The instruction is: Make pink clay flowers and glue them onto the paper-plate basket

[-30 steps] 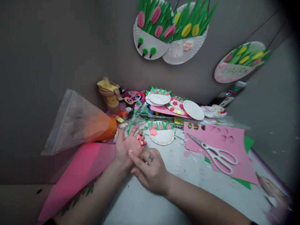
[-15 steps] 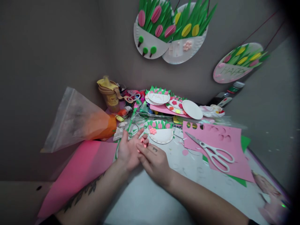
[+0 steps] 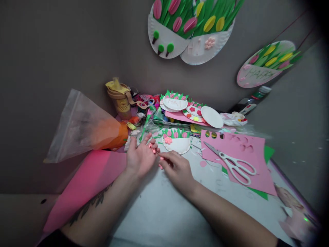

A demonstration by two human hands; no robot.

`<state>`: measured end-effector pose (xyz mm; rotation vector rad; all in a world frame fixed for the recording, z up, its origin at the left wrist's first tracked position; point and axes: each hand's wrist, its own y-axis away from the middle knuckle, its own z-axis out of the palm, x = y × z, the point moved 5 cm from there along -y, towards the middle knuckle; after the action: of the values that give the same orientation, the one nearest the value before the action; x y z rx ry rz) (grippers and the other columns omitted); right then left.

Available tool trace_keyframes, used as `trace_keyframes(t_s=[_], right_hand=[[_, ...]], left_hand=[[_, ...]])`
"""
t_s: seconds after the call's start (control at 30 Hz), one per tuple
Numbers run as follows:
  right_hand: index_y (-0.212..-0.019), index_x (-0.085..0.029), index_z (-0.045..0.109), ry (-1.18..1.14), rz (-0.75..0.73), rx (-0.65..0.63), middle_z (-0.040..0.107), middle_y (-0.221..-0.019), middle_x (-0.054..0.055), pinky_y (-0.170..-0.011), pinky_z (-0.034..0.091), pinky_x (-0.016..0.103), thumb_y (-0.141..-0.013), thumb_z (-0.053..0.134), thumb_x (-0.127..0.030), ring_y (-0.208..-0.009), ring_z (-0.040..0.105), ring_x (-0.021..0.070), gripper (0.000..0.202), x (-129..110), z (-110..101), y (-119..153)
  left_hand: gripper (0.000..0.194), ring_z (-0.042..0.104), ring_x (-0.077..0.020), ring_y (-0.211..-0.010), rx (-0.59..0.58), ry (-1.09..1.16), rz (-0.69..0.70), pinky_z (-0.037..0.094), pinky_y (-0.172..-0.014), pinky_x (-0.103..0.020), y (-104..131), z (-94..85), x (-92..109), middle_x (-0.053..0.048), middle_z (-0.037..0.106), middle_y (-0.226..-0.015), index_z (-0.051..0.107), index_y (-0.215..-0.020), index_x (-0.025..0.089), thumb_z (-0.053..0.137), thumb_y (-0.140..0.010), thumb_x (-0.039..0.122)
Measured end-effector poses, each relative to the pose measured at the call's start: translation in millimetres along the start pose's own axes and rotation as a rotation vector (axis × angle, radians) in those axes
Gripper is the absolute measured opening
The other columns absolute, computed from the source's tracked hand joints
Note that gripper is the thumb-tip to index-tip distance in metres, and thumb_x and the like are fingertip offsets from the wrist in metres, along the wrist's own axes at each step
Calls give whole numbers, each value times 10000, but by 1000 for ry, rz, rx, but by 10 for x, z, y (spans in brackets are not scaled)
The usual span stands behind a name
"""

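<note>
Palm up, my left hand (image 3: 142, 158) has small pink clay pieces (image 3: 152, 148) at its fingers, which are partly curled around them. Just right of it, my right hand (image 3: 178, 171) pinches with thumb and forefinger beside small pink pieces (image 3: 161, 163); whether these are in the pinch or on the table is hard to tell. The fingertips of both hands are close together. Behind them lies a white half-round plate pocket (image 3: 178, 145) with green paper grass, pink tulips and a pink flower (image 3: 168, 140) on its left side.
White-handled scissors (image 3: 232, 164) lie on a pink sheet (image 3: 259, 164) at the right. An orange-filled plastic bag (image 3: 89, 128) and a lidded cup (image 3: 120, 101) stand at the left. Paper plates (image 3: 212, 117) are piled at the back. Decorated plates (image 3: 200, 51) hang on the wall.
My right hand has drawn slightly right, away from my left palm, and pink pieces now show by its fingertips. The left fingers have shifted a little left. The whole view has tilted slightly.
</note>
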<state>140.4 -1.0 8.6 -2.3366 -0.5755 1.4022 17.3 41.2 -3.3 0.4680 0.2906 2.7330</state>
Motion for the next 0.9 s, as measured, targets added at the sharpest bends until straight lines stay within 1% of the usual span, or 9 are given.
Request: trace_keyframes(t_s=[0.1,0.17,0.3,0.37,0.47,0.63,0.8,0.9], right_hand=[[-934,-192,683,72,47,5,617,-726,13,-629,465,258,-874,577,-258,-635,567,133,138,103,-150,-22],[-894,-192,690,133,37,-66,602,-703,11,-634,453,258,-859,607,-281,-659,575,143,127,170,-166,-10],[-854,-198,701,238,46,-235,618,-684,16,-642,439,257,-832,650,-311,-699,596,164,126,308,-56,42],[-884,-206,704,257,94,-301,669,-731,19,-668,442,255,-838,641,-288,-726,625,165,113,368,7,55],[-946,-242,701,255,193,-368,730,-830,1,-705,443,243,-868,590,-254,-787,664,156,136,430,66,54],[-871,-269,716,330,261,-405,740,-803,-18,-668,427,244,-882,548,-291,-755,670,162,170,455,99,31],[-888,-264,717,335,289,-392,745,-869,-1,-698,435,252,-900,498,-296,-821,676,178,221,483,94,27],[-887,-256,713,319,299,-384,743,-868,-1,-700,438,250,-922,447,-288,-822,675,177,270,499,75,34]], left_hand=[[478,497,-130,-602,44,-105,44,479,-587,-275,-46,-41,80,-39,516,-739,596,-949,142,336,-908,541],[394,473,-106,-545,79,-223,42,442,-519,-225,-70,-73,101,-10,486,-681,595,-938,143,377,-922,471],[228,408,-60,-466,155,-413,31,360,-435,-157,-92,-139,103,37,430,-615,594,-922,142,501,-898,349],[200,399,-50,-458,165,-437,27,354,-430,-149,-95,-158,101,42,432,-615,595,-921,142,524,-885,325],[205,402,-48,-462,145,-437,12,358,-433,-148,-97,-170,94,44,430,-614,594,-921,140,514,-887,326],[189,410,-49,-467,146,-428,-5,367,-437,-150,-98,-189,87,45,428,-613,590,-920,139,503,-890,304],[166,410,-49,-458,151,-399,-27,373,-433,-151,-103,-191,88,50,430,-602,594,-896,145,571,-840,299],[156,406,-49,-449,160,-392,-34,365,-422,-149,-102,-189,95,51,428,-596,591,-882,145,592,-817,287]])
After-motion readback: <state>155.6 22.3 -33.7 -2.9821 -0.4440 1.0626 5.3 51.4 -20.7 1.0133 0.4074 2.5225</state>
